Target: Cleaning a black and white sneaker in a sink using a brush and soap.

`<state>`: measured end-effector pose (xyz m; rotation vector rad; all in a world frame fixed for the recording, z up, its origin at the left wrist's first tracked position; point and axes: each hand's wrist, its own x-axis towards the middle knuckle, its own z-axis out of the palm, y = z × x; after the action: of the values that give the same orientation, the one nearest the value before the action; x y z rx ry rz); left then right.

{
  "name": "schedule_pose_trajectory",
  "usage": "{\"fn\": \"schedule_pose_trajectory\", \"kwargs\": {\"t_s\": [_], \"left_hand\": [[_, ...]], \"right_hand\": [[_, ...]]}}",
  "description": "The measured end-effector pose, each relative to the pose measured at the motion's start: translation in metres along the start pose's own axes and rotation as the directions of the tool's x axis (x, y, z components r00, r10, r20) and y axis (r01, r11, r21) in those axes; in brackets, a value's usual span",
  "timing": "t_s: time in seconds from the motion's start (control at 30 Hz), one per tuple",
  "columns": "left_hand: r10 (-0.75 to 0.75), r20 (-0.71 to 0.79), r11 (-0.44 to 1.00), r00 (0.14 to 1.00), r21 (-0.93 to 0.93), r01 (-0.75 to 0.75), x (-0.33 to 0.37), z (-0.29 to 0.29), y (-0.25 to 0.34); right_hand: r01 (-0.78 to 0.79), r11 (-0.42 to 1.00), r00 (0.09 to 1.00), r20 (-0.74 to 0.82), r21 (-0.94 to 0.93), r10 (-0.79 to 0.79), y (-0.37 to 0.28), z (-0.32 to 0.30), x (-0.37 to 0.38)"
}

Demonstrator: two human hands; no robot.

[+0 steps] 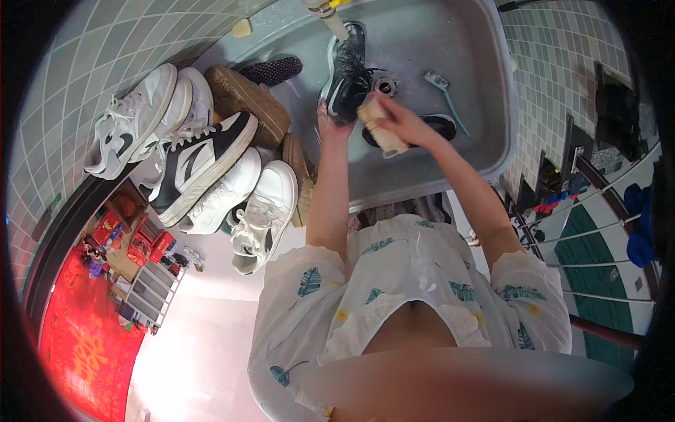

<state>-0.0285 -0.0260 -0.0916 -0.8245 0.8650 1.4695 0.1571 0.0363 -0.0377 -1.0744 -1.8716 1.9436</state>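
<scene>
A black sneaker (348, 77) with dark laces and a pale sole lies in the grey sink (418, 42), under the tap (336, 24). My left hand (332, 125) grips it at its near end, fingers partly hidden by the shoe. In my right hand (402, 123) is a pale scrubbing brush (380, 130), held just right of the sneaker; I cannot tell whether its bristles touch it. Behind that hand a second dark shoe (441, 126) lies in the basin, partly covered. Farther right rests a small brush with a light blue handle (450, 103).
Several white sneakers (271, 204), a black-and-white sneaker (204, 169) and brown shoes (249, 102) are piled left of the sink. A dark dotted shoe (273, 70) lies by the sink's left rim. The drain (384, 86) sits mid-basin. Yellowish soap (241, 28) rests at the back left.
</scene>
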Motion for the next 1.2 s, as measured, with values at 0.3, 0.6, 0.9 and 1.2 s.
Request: {"fn": "schedule_pose_trajectory", "kwargs": {"t_s": [0.3, 0.6, 0.9, 1.2], "left_hand": [[0.410, -0.156, 0.869, 0.899, 0.365, -0.333, 0.015, 0.019, -0.021], [0.328, -0.187, 0.940, 0.926, 0.160, -0.300, 0.058, -0.008, 0.002], [0.440, -0.313, 0.860, 0.842, 0.417, -0.294, 0.050, 0.027, -0.008], [0.367, -0.258, 0.905, 0.894, 0.323, -0.278, 0.065, 0.054, -0.026]], "right_hand": [[-0.392, 0.835, 0.920, -0.180, -0.386, 0.349, 0.049, 0.041, 0.064], [0.001, 0.417, 1.000, 0.002, -0.909, 0.001, 0.011, 0.043, 0.080], [0.035, 0.435, 0.999, 0.027, -0.900, -0.026, 0.008, 0.038, 0.054], [-0.262, 0.935, 0.879, -0.459, -0.241, 0.128, 0.055, 0.031, 0.081]]}}
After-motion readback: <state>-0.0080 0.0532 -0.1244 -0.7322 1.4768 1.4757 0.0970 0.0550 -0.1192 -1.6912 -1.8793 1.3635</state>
